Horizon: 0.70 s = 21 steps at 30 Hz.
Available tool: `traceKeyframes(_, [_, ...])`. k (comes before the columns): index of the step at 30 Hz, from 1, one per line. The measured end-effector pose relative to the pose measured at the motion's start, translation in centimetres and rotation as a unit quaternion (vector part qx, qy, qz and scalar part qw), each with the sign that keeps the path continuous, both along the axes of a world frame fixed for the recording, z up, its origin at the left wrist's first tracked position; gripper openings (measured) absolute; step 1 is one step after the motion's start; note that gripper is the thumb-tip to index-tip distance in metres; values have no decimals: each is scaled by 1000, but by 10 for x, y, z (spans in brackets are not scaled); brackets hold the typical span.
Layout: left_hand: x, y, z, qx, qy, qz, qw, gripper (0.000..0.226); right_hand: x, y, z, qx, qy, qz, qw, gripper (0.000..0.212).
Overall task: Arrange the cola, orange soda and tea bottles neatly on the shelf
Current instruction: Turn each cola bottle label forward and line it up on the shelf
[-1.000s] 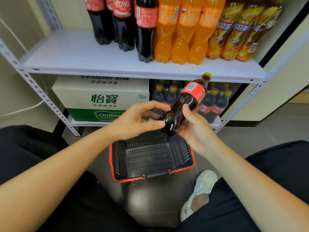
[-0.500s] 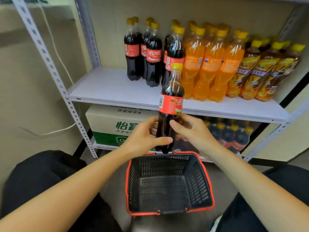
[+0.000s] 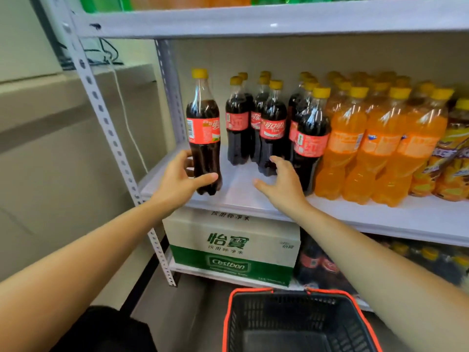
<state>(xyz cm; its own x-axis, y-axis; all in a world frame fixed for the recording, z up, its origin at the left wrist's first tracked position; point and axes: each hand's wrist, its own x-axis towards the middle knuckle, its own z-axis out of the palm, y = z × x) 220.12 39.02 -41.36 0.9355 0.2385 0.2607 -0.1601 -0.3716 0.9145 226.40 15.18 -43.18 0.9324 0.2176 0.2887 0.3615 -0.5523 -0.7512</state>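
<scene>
Head view: left hand (image 3: 177,179) grips red-labelled cola bottle (image 3: 203,128), right hand (image 3: 281,184) relaxed, box (image 3: 233,252) below reads "Cestbon"

A white and green cardboard carton (image 3: 232,246) printed Cestbon stood low down, beyond a black plastic basket (image 3: 286,302) with a red rim on the floor. A white cable (image 3: 128,123) ran down the beige wall (image 3: 50,174) at the left, with dark cables (image 3: 106,52) above it.

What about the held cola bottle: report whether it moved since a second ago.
Yes. The cola bottle rose from below the shelf edge up to its level.
</scene>
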Motion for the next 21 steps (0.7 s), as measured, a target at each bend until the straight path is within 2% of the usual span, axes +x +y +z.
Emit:
traceKeyframes(7, [90, 60, -14, 17, -19, 59, 998, 71, 50, 54, -18, 26, 11, 4, 1000, 84])
traceKeyframes(11, [137, 85, -32, 22, -25, 80, 996, 71, 82, 89, -23, 35, -14, -65, 997, 88])
traceKeyframes(16, [192, 109, -41, 44, -45, 94, 994, 74, 110, 125, -26, 19, -35, -186, 982, 79])
traceKeyframes(21, [228, 128, -52, 29, -52, 98, 993, 72, 123, 132, -29, 8, -65, -214, 975, 59])
